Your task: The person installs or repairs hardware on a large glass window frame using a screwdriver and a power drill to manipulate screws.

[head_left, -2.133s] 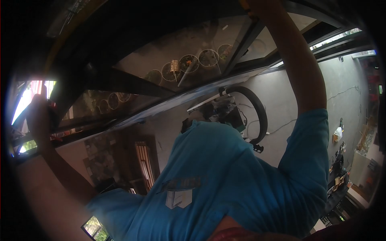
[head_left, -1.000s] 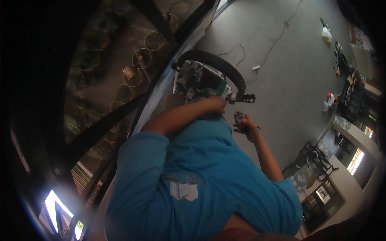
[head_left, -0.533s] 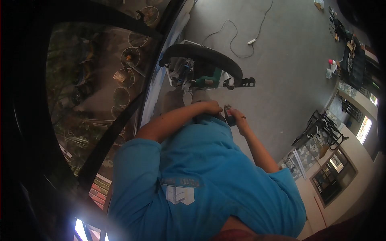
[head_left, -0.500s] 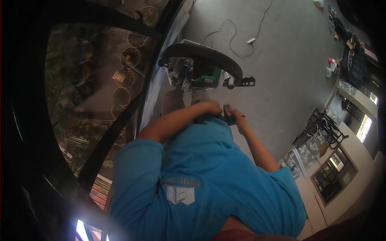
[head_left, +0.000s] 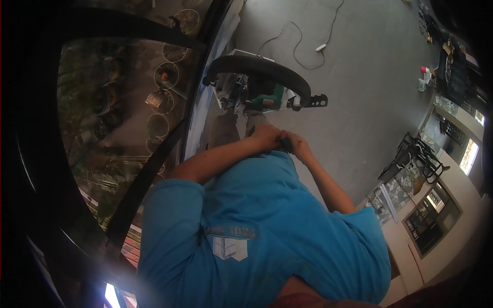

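Note:
My right hand (head_left: 299, 145) grips a small dark block (head_left: 286, 145) at waist height, in front of the blue shirt. The fingers cover much of it, and its kind cannot be made out. My left hand (head_left: 266, 136) is closed right beside it, fingertips meeting those of my right hand. Whether the left fingers hold the block or some small part is hidden. Past my hands, near my legs, stands a machine with a green body (head_left: 270, 100), partly behind a black curved bar (head_left: 257, 64).
A perforated metal bracket (head_left: 318, 101) sticks out at the bar's right end. On the grey floor lies a cable with a white connector (head_left: 321, 47). A dark-framed window (head_left: 187, 123) runs along the left, with pots outside. Black metal frames (head_left: 413, 159) stand at right.
My hands have come together over the dark block. My right fingers now cover more of it, and the reddish patch seen on it before is hidden.

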### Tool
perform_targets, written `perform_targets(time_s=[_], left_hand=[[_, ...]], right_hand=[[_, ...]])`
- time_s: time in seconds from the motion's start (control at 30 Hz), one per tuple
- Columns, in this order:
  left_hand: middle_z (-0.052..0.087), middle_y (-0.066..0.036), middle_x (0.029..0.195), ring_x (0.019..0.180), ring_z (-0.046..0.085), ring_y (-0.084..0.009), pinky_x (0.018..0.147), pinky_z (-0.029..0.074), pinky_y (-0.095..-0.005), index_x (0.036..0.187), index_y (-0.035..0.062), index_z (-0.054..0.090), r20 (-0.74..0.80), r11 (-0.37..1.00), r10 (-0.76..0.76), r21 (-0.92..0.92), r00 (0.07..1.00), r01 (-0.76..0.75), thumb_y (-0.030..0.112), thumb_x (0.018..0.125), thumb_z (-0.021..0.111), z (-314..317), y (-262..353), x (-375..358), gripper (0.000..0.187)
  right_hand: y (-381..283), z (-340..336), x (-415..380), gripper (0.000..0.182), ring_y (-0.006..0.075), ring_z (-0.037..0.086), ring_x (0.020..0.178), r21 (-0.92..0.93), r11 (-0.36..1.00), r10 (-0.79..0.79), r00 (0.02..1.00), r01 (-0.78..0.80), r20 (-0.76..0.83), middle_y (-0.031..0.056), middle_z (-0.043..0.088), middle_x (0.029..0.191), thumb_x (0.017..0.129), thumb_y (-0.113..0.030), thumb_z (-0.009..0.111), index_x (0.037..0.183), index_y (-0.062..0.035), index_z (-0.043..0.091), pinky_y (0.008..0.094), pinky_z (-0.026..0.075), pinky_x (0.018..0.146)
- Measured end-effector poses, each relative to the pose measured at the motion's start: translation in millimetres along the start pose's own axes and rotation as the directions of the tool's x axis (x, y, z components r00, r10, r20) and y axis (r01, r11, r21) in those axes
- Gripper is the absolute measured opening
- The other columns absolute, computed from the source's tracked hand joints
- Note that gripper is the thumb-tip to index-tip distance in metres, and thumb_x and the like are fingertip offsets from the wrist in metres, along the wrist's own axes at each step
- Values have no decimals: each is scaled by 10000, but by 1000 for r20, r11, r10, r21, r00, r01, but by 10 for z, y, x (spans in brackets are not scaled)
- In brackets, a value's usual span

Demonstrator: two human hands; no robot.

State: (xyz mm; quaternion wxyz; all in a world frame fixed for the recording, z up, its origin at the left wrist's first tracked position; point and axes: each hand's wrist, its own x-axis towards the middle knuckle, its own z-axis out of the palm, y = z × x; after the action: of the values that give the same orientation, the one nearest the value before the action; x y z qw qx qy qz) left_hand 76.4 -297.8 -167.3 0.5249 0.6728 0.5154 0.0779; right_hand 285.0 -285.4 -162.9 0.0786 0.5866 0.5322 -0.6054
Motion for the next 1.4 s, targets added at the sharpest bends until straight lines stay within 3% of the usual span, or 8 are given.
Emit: perform_targets(time_s=[0.23,0.3,0.33,0.53,0.7,0.87,1.1,1.4], left_hand=[[673,-170,795,779,667,-352,686,524,-464,751,44,678,-17,987,127,97,992,-125,187,719,623,-64,72,-37,156],[675,-170,804,784,668,-351,678,525,-458,752,45,680,22,992,99,78,995,-100,182,722,620,14,57,-88,153],[672,-156,797,776,666,-340,665,527,-447,761,48,676,7,990,120,76,993,-120,177,719,622,73,14,-81,146],[610,-85,731,682,629,-287,583,510,-398,701,79,615,-209,904,428,120,880,-411,194,745,646,149,-9,-108,127],[657,-88,781,744,651,-294,607,517,-412,819,74,662,-149,870,492,108,858,-480,221,719,659,125,-76,-56,179],[660,-136,823,797,649,-332,682,502,-461,824,68,649,-190,968,-219,-166,957,188,337,765,687,-126,-774,193,278],[646,-193,1058,950,638,-371,822,520,-465,1109,56,595,-382,834,-489,58,784,549,294,747,728,-308,-2393,456,454],[601,-182,1240,1104,591,-384,891,498,-485,1265,122,576,-372,790,-575,-23,729,612,372,872,561,-153,-2485,702,466]], right_hand=[[407,-53,-143,593,274,626,776,-449,871,172,980,-200,-103,176,654,914,937,-523,431,1029,26,635,365,500,709],[254,-36,-375,576,274,625,848,470,823,312,945,-320,98,179,653,919,939,-507,428,1012,24,639,375,489,788],[292,73,-353,533,270,644,704,408,912,-14,998,38,-61,190,660,813,934,-484,490,956,29,632,387,507,666],[126,133,-270,508,271,653,775,-150,983,78,977,-109,-198,198,656,822,934,-425,533,1070,59,609,356,503,696],[271,212,-266,493,258,670,799,244,958,198,963,-150,-185,181,676,828,927,-421,545,1073,45,615,338,516,724],[476,-252,-294,418,207,665,796,400,821,468,882,-407,-63,126,680,859,924,-360,577,1077,28,619,308,517,730],[-1260,-862,-611,196,167,605,712,-206,951,-251,965,232,-71,73,632,832,905,-92,571,1069,-15,647,273,483,677],[-2742,-1052,-726,115,208,649,762,712,253,-815,541,655,-208,149,672,883,949,-93,571,1060,-84,541,304,542,609]])
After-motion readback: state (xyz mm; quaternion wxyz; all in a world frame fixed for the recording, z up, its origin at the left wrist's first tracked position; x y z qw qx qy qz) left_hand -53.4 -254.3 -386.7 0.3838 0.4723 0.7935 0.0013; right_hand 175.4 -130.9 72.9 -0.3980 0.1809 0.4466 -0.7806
